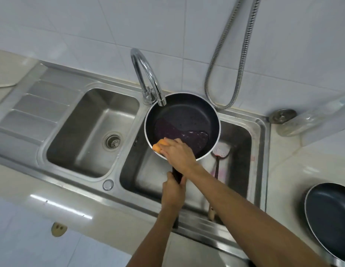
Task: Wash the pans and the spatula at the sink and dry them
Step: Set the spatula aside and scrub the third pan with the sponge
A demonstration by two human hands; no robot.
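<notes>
A dark non-stick pan [189, 116] with purple residue and some water in it is held over the right sink basin [242, 143], under the faucet spout. My left hand [173, 191] grips its black handle. My right hand [179, 154] presses an orange sponge [160, 146] against the pan's near inner rim. A slotted spatula [221, 151] with red stains lies in the right basin, its handle running toward me. A second dark pan [329, 214] sits on the counter at the right edge.
A chrome gooseneck faucet [146, 78] stands between the basins. The left basin [90, 132] has a drain strainer [113, 141]. A metal spray hose [225, 74] hangs on the tiled wall. A clear bottle [312, 120] lies on the right counter.
</notes>
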